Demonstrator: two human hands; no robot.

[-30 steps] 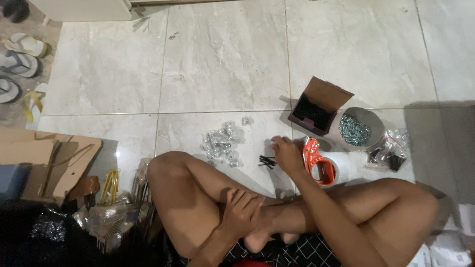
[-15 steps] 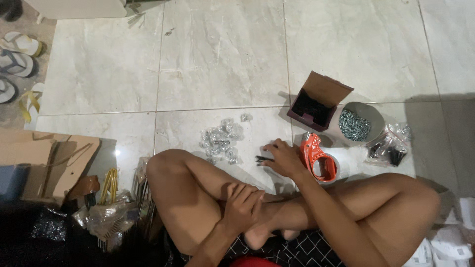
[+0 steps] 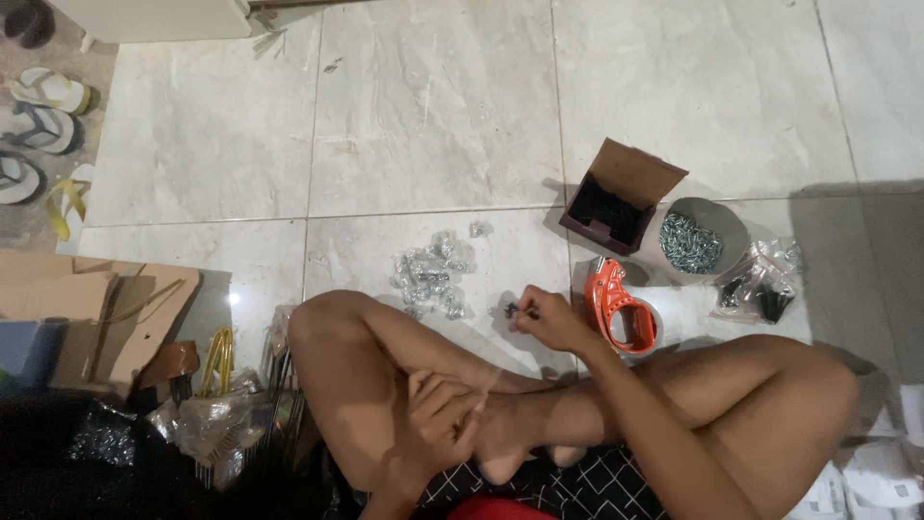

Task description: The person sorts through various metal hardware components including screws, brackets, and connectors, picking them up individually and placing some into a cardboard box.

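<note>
Right hand (image 3: pixel 547 318) now nearer, grip clenched on dark screws (image 3: pixel 513 309); left hand (image 3: pixel 438 409) loosely curled, empty.

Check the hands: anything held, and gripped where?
Right hand pinches small dark parts at its fingertips; exact grip point too small to tell. Left hand rests on the foot, holding nothing visible.

Pale marble floor, one bright orange accent

The floor tiles (image 3: pixel 433 106) are grey-white with faint veining; the tape dispenser (image 3: pixel 616 310) is orange around white tape; the open box (image 3: pixel 616 197) is brown card with a dark inside; the bowl (image 3: pixel 707 236) is grey with silvery screws; the mat (image 3: pixel 568 486) is black with white diamond lines.
</note>
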